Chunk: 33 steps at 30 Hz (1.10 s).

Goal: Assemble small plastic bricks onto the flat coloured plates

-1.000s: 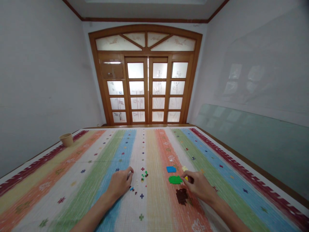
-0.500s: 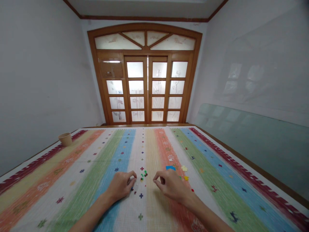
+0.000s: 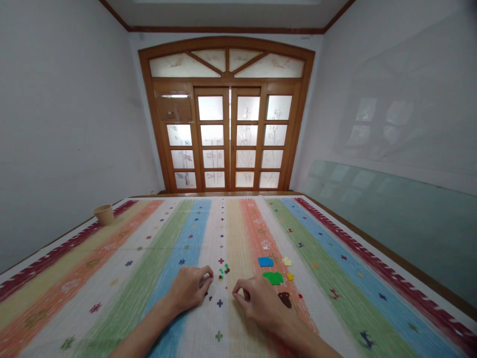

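Note:
My left hand (image 3: 190, 287) rests on the cloth with thumb and forefinger pinched; what they hold, if anything, is too small to make out. My right hand (image 3: 257, 301) has its fingers curled and thumb near the forefinger, and its grip is also unclear. Between the hands, slightly farther off, lie small green and brown bits (image 3: 224, 271). Beyond my right hand are a green piece (image 3: 273, 278) and a blue piece (image 3: 266, 261). A dark brown piece (image 3: 285, 299) lies beside that hand's right edge. Yellow pieces (image 3: 290, 276) and a small red one (image 3: 300, 296) sit farther right.
A striped, patterned cloth (image 3: 160, 248) covers the table. At its far left stands a paper cup (image 3: 105, 215). Behind the table are wooden doors (image 3: 230, 139) with glass panes, and a pale glass panel (image 3: 387, 214) leans along the right wall.
My right hand has moved slightly nearer and to the left, uncovering the green and dark brown pieces. My left hand has barely moved. The view has shifted a little.

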Each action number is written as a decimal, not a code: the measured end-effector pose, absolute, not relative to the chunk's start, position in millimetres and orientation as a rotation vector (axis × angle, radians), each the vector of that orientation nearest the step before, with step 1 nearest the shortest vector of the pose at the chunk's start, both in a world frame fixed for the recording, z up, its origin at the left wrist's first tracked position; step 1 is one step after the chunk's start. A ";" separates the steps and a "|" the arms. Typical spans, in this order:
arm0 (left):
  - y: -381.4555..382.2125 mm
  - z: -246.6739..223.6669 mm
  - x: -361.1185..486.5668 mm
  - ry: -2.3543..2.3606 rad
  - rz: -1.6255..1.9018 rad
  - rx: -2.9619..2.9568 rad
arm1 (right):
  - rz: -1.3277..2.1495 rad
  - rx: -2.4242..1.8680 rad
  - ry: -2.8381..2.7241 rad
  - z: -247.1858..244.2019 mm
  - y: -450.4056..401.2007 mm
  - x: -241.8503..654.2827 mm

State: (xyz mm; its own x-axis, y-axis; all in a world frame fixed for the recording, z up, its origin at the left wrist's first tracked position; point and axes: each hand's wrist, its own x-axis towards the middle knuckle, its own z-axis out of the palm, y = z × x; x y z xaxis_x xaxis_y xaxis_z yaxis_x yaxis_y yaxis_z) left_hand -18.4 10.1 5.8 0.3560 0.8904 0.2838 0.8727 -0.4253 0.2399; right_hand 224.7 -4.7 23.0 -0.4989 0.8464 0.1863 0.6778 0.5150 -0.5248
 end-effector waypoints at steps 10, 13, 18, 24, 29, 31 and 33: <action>5.8 7.6 -17.4 1.514 0.791 2.692 | 0.546 -1.243 -2.244 19.0 -7.7 226.7; 1.6 7.7 -12.5 1.426 0.885 2.741 | 0.603 -1.231 -2.175 19.1 -6.5 225.7; -6.3 8.9 -4.2 1.294 1.045 2.804 | 0.739 -1.184 -2.050 16.0 -4.1 223.2; -13.1 10.1 4.1 1.190 1.162 2.821 | 0.917 -1.141 -1.932 12.5 -3.6 218.2; -18.1 8.8 8.8 1.114 1.179 2.861 | 0.999 -1.111 -1.891 10.2 -3.4 216.0; -19.6 8.1 9.7 1.127 1.163 2.871 | 1.013 -1.094 -1.878 9.0 -3.0 216.2; -20.6 7.6 10.4 1.146 1.155 2.882 | 1.024 -1.084 -1.866 7.6 -2.4 216.6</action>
State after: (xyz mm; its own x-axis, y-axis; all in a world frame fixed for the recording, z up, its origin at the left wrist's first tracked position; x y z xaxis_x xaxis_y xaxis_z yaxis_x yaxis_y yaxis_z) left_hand 10.4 -20.6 7.6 0.5201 0.5406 0.6613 0.6570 -0.7479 0.0948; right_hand 216.6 -2.4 7.6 -0.3734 0.9064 0.1977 0.3202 0.3259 -0.8895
